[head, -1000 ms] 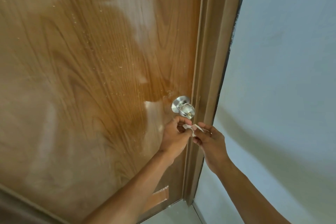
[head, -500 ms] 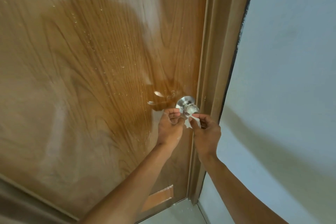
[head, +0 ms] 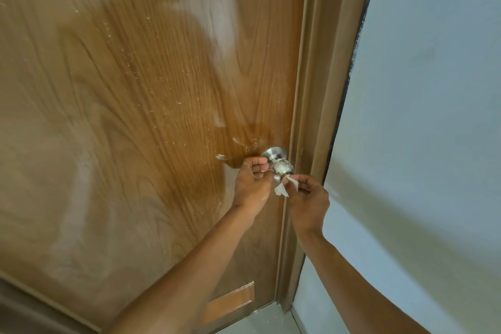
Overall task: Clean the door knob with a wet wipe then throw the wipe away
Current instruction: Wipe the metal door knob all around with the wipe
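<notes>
A round silver door knob [head: 282, 164] sticks out of the brown wooden door [head: 135, 116] near its right edge. My left hand [head: 253, 183] is curled against the knob's left side, fingers wrapped at its neck. My right hand [head: 307, 198] pinches a small white wet wipe [head: 284, 186] between thumb and fingers, just below and right of the knob; the wipe's top touches the knob's underside.
A brown door frame [head: 311, 89] runs down right of the knob, with a pale blue-white wall [head: 420, 116] beyond it. A light tiled floor [head: 260, 320] shows at the bottom, beside an orange patch [head: 230, 304] low on the door.
Both hands have risen to the knob. The left hand has gone from below the knob to curling on its left side; the right hand brought the wipe up to the knob's underside.
</notes>
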A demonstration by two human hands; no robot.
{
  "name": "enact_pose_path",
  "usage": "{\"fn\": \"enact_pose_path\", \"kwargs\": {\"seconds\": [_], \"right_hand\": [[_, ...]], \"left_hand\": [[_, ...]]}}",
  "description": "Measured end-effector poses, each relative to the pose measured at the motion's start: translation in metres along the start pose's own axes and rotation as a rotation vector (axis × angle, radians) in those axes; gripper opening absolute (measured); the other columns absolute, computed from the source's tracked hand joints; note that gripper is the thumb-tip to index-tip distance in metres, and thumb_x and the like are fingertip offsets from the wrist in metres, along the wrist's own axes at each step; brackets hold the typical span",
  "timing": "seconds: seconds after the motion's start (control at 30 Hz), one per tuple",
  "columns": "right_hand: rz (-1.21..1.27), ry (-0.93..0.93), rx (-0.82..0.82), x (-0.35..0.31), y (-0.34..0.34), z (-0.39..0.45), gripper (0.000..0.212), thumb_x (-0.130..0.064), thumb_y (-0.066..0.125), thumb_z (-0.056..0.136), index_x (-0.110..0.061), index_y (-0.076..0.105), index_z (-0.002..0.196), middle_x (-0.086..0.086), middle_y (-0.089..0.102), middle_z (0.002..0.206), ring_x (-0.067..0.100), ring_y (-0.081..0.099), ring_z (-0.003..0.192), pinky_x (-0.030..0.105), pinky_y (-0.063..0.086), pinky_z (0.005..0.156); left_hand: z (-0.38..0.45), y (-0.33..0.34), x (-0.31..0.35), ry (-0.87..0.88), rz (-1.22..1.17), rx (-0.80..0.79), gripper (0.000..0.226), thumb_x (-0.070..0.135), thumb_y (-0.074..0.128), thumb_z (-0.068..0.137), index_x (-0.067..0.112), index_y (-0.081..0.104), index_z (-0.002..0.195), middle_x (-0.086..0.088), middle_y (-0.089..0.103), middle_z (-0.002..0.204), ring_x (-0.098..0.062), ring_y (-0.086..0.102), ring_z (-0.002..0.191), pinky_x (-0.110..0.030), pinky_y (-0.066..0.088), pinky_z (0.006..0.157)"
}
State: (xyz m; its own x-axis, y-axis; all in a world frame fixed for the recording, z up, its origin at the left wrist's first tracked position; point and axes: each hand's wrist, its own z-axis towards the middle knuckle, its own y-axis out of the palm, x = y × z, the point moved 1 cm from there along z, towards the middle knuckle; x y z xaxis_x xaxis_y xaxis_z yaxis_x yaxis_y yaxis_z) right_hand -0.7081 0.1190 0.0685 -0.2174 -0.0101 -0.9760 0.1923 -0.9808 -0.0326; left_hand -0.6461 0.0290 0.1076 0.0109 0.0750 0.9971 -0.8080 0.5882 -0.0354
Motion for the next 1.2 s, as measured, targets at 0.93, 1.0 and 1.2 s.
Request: {"fn": "enact_pose_path", "kwargs": {"seconds": [0.93,1.0,1.2], "right_hand": [[-0.033,-0.191,-0.152,-0.011,-0.003,-0.018,0.018,-0.028,0.076,0.082,-0.035,0.066,0.095,-0.023,0.067,0.092,-0.004,0.063,0.088,0.004,0.049,0.067],[-0.088,-0.289,-0.173,-0.014,-0.002,-0.012,0.017,-0.031,0.074,0.084,-0.034,0.064,0.097,-0.018,0.068,0.096,-0.001,0.064,0.091,0.006,0.050,0.071],[-0.198,-0.414,-0.210,-0.018,0.000,0.009,0.021,-0.031,0.072,0.084,-0.020,0.065,0.100,-0.007,0.066,0.098,0.009,0.064,0.089,0.019,0.054,0.071]], "left_hand": [[-0.029,-0.012,-0.016,0.077,0.050,0.126,0.009,0.018,0.070,0.084,0.018,0.065,0.091,0.006,0.070,0.091,-0.001,0.063,0.079,-0.007,0.046,0.066],[-0.027,-0.007,-0.014,0.099,0.078,0.207,0.012,0.015,0.071,0.083,0.014,0.063,0.092,0.002,0.065,0.091,-0.004,0.058,0.077,-0.006,0.044,0.066],[-0.021,0.010,-0.008,0.046,0.016,0.174,0.010,0.008,0.061,0.089,0.012,0.067,0.096,0.002,0.070,0.093,-0.007,0.065,0.085,-0.013,0.050,0.072]]}}
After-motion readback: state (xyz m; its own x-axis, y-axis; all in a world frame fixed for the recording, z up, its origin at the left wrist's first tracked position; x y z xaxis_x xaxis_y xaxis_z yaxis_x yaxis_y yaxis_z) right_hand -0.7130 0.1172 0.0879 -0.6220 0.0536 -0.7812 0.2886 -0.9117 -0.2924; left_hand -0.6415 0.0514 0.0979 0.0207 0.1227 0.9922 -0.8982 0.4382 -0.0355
